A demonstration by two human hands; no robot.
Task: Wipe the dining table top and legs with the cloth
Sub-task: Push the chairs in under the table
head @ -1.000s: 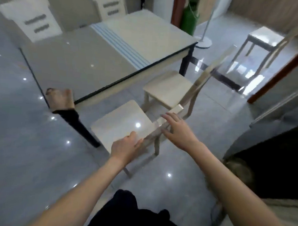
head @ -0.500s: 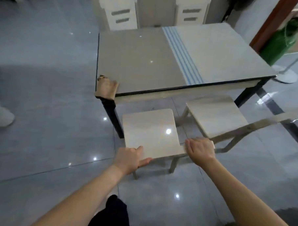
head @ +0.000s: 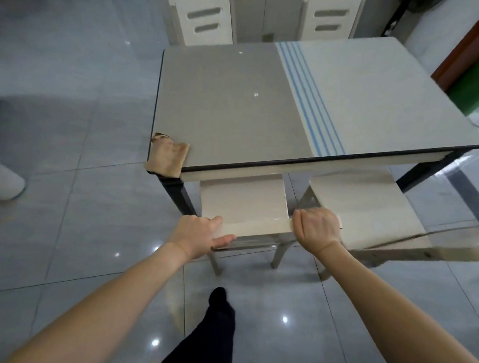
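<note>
left hand (head: 200, 233): wrapped round the left end of the near chair's top rail (head: 255, 227), finger on top, thumb below.
right hand (head: 317, 230): knuckles up, fingers curled over the right end of the same rail.
near chair: seat (head: 243, 199) partly under the near edge of the table.
cloth (head: 166, 157): tan, draped over the table's near-left corner, hanging past the edge; well apart from both hands.
dining table (head: 236, 104): glossy top, grey on the left, paler on the right, blue stripes (head: 310, 99) between.
table leg (head: 178, 195): dark, under the cloth corner, just left of the seat.
second chair (head: 363, 206): right of the near chair, also part under the table.
far side: 2 pale chairs (head: 204, 15) against the table.
floor (head: 66, 228): grey glossy tiles.
</note>
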